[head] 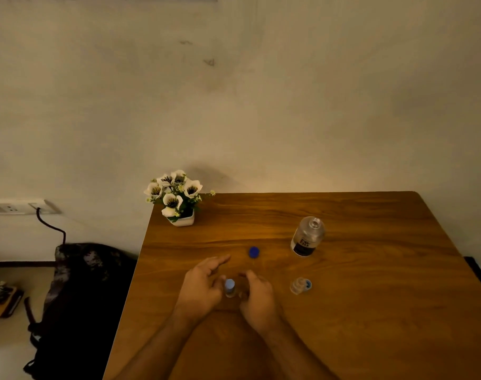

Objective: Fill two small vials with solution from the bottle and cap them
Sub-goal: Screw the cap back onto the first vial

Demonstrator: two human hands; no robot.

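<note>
A small glass vial with a pale blue cap stands upright on the wooden table, between my two hands. My left hand lies to its left, fingers stretched forward and thumb right beside the cap. My right hand is just right of the vial with its fingers curled down; whether they touch the vial is hidden. A second vial stands uncapped further right, with a small blue cap against it. The clear bottle stands open at the back right. Its dark blue cap lies on the table beyond my hands.
A white pot of artificial flowers stands at the table's back left corner, by the wall. A dark bag sits on the floor left of the table. A wall socket with a cable is further left.
</note>
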